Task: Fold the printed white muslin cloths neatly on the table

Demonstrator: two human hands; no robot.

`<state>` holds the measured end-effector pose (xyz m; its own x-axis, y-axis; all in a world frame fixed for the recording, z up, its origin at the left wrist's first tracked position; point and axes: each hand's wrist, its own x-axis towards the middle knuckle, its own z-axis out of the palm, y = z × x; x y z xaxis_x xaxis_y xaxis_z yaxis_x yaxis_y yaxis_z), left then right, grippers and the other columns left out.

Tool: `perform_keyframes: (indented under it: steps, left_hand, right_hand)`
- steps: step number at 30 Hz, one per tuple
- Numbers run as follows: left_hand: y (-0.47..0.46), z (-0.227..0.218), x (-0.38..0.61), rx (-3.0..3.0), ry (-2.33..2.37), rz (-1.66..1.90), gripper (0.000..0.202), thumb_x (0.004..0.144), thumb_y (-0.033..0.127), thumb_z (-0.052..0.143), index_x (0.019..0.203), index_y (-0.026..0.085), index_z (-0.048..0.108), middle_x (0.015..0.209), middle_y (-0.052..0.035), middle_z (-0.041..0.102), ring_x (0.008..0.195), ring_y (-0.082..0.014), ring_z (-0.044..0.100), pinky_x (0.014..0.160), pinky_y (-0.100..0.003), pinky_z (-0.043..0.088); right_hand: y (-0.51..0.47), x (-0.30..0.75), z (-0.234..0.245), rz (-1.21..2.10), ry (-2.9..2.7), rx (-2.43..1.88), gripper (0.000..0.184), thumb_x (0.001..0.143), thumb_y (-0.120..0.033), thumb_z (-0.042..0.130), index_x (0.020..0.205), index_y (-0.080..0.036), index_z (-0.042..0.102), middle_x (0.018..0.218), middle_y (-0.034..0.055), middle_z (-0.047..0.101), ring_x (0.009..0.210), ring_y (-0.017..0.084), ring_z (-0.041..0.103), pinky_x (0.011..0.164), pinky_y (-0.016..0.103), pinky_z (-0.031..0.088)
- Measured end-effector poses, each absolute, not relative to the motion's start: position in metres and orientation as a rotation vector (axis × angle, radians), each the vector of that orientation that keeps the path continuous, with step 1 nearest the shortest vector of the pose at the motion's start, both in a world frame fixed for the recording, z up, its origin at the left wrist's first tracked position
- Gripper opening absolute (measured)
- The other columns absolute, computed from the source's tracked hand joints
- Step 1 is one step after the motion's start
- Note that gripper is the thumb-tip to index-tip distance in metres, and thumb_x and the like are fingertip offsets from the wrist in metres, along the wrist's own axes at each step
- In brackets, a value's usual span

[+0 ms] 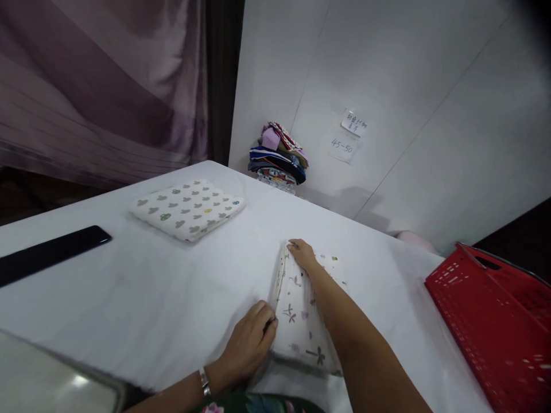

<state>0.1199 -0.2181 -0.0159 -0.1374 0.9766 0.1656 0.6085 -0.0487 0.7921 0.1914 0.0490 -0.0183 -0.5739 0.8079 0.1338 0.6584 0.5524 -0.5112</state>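
Cloth under right hand

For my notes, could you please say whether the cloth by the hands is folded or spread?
Folded: the cloth is a compact bundle, with stacked layers along its edge between the left hand and right hand.

Near cloth is white, printed with brown and dull-red palm trees. Far cloth is white with grey motifs, a few green, yellow, blue. Table white, basket red, curtain banded mauve.
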Motion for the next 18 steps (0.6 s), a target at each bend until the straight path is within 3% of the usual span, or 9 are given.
perform_keyframes:
  steps: [4, 10, 13, 18]
  left_hand:
    - [-0.219, -0.016, 0.121, 1.667, 1.821, 1.031, 0.016, 0.086, 0.024, 0.037, 0.072, 0.021, 0.044, 0.082, -0.0025, 0.051, 0.078, -0.0162, 0.048, 0.070, -0.029, 0.036]
    - [-0.218, -0.017, 0.122, 1.693, 1.847, 1.031, 0.012, 0.083, 0.021, 0.039, 0.071, 0.021, 0.041, 0.080, -0.0013, 0.050, 0.076, -0.0158, 0.047, 0.068, -0.029, 0.035]
    - [-0.217, -0.017, 0.122, 1.717, 1.862, 1.004, 0.012, 0.082, 0.020, 0.039, 0.070, 0.021, 0.040, 0.079, -0.0011, 0.049, 0.076, -0.0160, 0.047, 0.067, -0.029, 0.035]
    - [-0.216, -0.017, 0.123, 1.723, 1.884, 0.986, 0.012, 0.082, 0.021, 0.038, 0.070, 0.021, 0.038, 0.079, -0.0006, 0.047, 0.076, -0.0158, 0.046, 0.067, -0.029, 0.035]
  right_hand:
    - [0.037, 0.195, -0.012, 0.477, -2.436, -1.219, 0.038, 0.087, -0.034, 0.049, 0.120, -0.019, 0.058, 0.126, 0.0075, 0.056, 0.120, 0.020, 0.046, 0.105, 0.035, 0.029]
    - [-0.008, 0.205, -0.018, 0.312, -2.522, -1.154, 0.049, 0.092, -0.034, 0.036, 0.137, -0.013, 0.038, 0.146, 0.0109, 0.032, 0.136, 0.024, 0.021, 0.110, 0.044, 0.015]
    - [-0.020, 0.202, -0.020, 0.358, -2.606, -1.177, 0.048, 0.095, -0.034, 0.028, 0.139, -0.015, 0.035, 0.147, 0.0094, 0.030, 0.137, 0.023, 0.019, 0.109, 0.046, 0.014]
    - [-0.025, 0.200, -0.009, 0.397, -2.629, -1.229, 0.046, 0.095, -0.032, 0.029, 0.138, -0.016, 0.036, 0.147, 0.0096, 0.029, 0.137, 0.022, 0.019, 0.109, 0.046, 0.014]
